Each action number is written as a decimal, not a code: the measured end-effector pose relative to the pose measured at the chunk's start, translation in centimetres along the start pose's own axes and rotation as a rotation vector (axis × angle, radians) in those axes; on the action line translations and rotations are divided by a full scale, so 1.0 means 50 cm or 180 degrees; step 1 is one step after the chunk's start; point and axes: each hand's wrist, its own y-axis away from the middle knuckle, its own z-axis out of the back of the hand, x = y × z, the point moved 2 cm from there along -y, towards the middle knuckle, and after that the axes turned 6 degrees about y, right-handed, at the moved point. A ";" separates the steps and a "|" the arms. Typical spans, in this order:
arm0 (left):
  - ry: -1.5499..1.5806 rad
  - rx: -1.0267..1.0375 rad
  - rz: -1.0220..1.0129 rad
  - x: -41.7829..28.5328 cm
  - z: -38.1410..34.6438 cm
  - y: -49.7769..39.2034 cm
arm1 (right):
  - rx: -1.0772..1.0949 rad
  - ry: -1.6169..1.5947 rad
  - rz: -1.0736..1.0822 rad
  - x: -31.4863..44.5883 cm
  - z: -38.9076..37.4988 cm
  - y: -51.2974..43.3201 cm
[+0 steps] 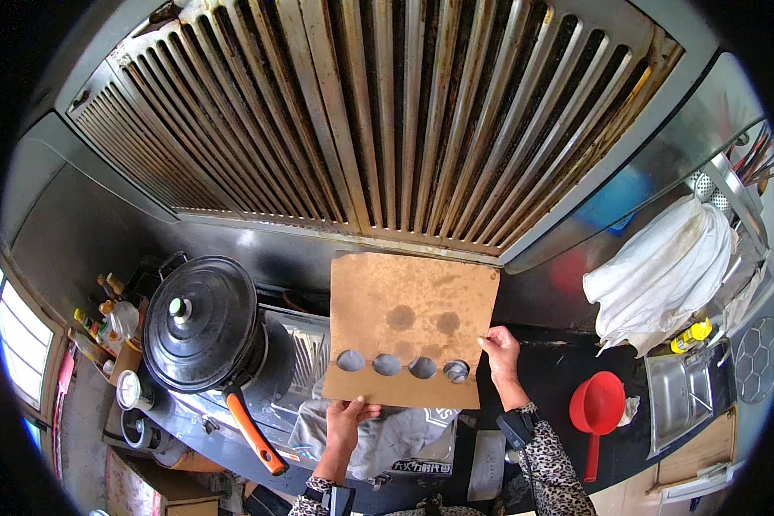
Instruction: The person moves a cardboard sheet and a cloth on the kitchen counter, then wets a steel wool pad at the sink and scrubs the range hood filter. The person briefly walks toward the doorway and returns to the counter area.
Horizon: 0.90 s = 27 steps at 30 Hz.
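A brown cardboard sheet with stains and a row of several round holes is held up over the stove. My left hand grips its lower edge, thumb on the front. My right hand pinches its right edge between thumb and fingers. Below and behind the sheet, a grey cloth with a white print lies on the stove. To the left, a black lidded pan with an orange handle sits on a burner.
Above hangs a greasy slatted range hood. At right are a red dipper, a metal sink, a yellow bottle and a hanging white cloth. Bottles and a white tub stand at left.
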 end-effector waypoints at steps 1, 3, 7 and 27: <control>-0.0047 -0.0029 0.0028 -0.002 -0.001 0.000 | 0.0010 -0.0033 0.0029 -0.002 -0.001 -0.001; -0.0083 -0.0054 0.0053 -0.004 -0.003 0.001 | -0.0025 0.0065 -0.0141 -0.008 -0.002 -0.004; -0.0087 -0.0095 0.0109 -0.008 -0.005 0.001 | -0.0110 0.0043 -0.0369 -0.014 -0.002 -0.012; -0.0117 -0.0346 0.0210 -0.041 -0.030 -0.040 | -0.0042 -0.0151 -0.0230 -0.026 -0.013 -0.049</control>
